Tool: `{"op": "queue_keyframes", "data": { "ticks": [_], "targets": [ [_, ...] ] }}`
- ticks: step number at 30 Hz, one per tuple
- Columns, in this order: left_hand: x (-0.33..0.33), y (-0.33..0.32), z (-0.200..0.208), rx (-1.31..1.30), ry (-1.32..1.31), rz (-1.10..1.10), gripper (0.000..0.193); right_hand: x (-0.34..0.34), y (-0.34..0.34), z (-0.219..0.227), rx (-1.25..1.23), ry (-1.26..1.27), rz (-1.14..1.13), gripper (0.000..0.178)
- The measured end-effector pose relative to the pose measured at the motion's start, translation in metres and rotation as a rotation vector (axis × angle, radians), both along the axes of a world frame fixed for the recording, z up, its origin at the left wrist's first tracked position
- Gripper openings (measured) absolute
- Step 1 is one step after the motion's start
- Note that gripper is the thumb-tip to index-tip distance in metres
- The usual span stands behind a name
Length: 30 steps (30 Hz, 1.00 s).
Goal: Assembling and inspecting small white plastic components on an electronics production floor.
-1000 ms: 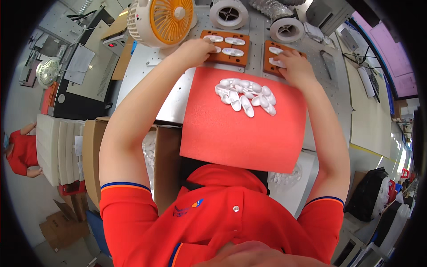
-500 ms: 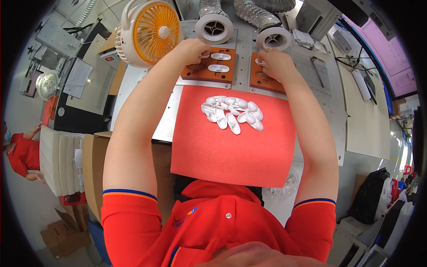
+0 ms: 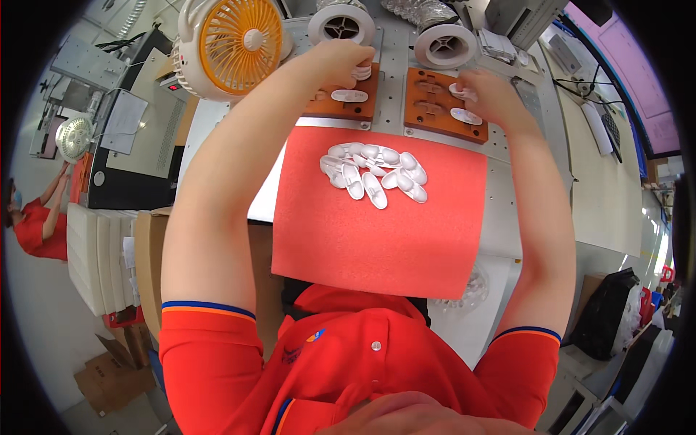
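A red foam mat (image 3: pixel 377 217) lies on the bench in front of me with a pile of several white oval plastic parts (image 3: pixel 373 172) near its far edge. Beyond it sit two orange-brown fixture blocks. My left hand (image 3: pixel 341 61) is closed on white parts over the left fixture block (image 3: pixel 346 101), where one white part (image 3: pixel 349 95) lies in a slot. My right hand (image 3: pixel 493 94) rests on the right fixture block (image 3: pixel 435 109), fingers pinching a white part (image 3: pixel 459 90); another white part (image 3: pixel 465 116) sits in a slot below it.
A white and orange desk fan (image 3: pixel 232 43) stands at the far left. Two round grey duct openings (image 3: pixel 341 25) (image 3: pixel 444 45) sit behind the fixtures. Cardboard boxes (image 3: pixel 148 254) stand at my left. Another person in red (image 3: pixel 36 217) is at the far left.
My head has tilted so the bench sits lower and closer in view. The left hand has lifted white parts off the left fixture; the right hand has shifted along the right fixture.
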<state>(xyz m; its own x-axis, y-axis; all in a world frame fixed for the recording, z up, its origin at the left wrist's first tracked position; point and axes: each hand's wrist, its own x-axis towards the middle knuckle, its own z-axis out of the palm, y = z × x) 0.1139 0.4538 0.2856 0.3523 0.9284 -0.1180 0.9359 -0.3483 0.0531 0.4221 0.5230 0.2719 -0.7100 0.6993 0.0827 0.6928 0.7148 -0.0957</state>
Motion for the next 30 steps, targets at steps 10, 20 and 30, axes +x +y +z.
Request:
{"op": "queue_keyframes", "data": {
  "ticks": [10,20,30],
  "targets": [
    [0.013,-0.043,0.006,0.023,0.082,0.023,0.049,0.002,-0.038,0.006,-0.119,0.058,0.012,0.035],
    [0.151,-0.101,0.015,0.059,-0.989,0.146,0.047,-0.04,-0.156,-0.016,-1.113,2.273,-0.384,0.031],
    [0.259,-0.178,0.005,0.042,-1.032,-0.528,0.056,0.082,-0.25,-0.024,-0.884,2.596,-0.857,0.045]
  ]
}}
